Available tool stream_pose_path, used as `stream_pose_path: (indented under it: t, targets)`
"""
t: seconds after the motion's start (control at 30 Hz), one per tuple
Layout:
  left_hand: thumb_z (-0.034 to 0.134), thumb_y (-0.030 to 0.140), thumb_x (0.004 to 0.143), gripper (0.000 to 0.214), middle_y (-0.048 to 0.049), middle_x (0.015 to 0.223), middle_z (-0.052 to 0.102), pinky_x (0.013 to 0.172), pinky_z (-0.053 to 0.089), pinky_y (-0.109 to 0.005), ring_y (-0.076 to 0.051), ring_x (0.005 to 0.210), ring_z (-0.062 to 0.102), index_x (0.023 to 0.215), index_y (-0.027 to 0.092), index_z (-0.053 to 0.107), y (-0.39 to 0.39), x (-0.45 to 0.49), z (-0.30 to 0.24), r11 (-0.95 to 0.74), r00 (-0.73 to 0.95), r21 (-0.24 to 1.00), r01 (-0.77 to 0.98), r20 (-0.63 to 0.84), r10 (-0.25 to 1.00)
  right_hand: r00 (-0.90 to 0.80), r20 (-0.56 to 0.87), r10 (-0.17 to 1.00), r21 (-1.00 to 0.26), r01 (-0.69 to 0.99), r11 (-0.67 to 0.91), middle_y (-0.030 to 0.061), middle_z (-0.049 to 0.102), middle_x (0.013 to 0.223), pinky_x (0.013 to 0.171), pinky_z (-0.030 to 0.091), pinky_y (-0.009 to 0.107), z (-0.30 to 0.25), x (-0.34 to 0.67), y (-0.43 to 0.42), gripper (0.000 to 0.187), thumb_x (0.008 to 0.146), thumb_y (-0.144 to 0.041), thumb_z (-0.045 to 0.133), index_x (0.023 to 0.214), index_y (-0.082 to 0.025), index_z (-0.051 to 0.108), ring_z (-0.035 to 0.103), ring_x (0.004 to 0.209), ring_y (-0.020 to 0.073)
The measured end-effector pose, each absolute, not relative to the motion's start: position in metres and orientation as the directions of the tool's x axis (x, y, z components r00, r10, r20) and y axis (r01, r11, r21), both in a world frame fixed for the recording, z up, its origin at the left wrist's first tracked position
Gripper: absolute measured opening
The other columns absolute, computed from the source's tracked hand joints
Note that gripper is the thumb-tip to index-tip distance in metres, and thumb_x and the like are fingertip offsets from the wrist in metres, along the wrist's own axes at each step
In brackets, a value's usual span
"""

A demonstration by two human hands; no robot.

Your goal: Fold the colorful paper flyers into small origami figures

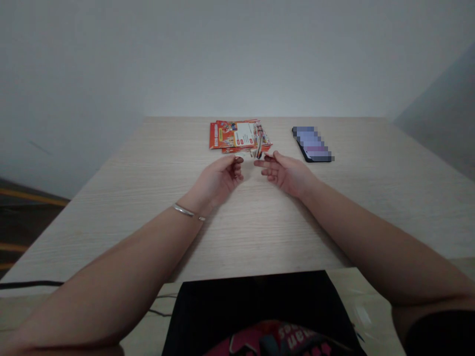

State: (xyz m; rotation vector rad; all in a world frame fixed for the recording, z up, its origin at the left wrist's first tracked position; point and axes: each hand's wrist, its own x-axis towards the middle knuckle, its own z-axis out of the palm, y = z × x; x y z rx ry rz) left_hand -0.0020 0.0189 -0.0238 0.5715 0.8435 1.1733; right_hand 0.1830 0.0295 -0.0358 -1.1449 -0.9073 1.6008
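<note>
Both of my hands hover over the middle of a light wooden table (148,188), fingertips almost meeting. My left hand (218,180) has a silver bracelet (185,211) on its wrist, and its fingers are curled in with nothing showing in them. My right hand (285,173) points left with thumb and fingers pressed close together. A small thin thing (259,147) at its tips is too small to make out. Just beyond the fingertips lies a loose stack of orange-and-white leaflets (233,134).
A dark phone (311,144) lies face up to the right of the leaflets. The table stands against a plain pale wall. A black cable (29,284) runs along the near left edge. My dark clothing (260,311) fills the bottom of the view.
</note>
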Motion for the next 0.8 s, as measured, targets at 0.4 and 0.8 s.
stream_pose_path:
  t: [0.4, 0.8]
  targets:
    - [0.067, 0.019, 0.086, 0.014, -0.0043, 0.076, 0.068, 0.065, 0.045, -0.022, -0.010, 0.064, 0.056, 0.078, 0.011, 0.074, 0.017, -0.001, -0.030, 0.129, 0.174, 0.956, -0.265, -0.084, 0.981, 0.037, 0.325, 0.945, -0.876, 0.389, 0.286, 0.0016, 0.064, 0.094, 0.066, 0.043, 0.031, -0.044, 0.197, 0.034, 0.026, 0.081, -0.037, 0.070, 0.101, -0.021, 0.067, 0.047, 0.063, 0.0121]
    - [0.072, 0.015, 0.084, 0.008, 0.0023, 0.076, 0.064, 0.067, 0.044, -0.021, -0.011, 0.068, 0.056, 0.091, 0.019, 0.072, 0.016, -0.003, -0.029, -0.151, 0.050, 0.988, -0.008, 0.151, 0.987, -0.104, 0.250, 0.963, -0.795, 0.545, 0.266, -0.0035, 0.050, 0.064, 0.063, 0.034, 0.032, -0.031, 0.200, 0.032, 0.027, 0.080, -0.031, 0.072, 0.061, -0.023, 0.055, 0.044, 0.064, 0.0149]
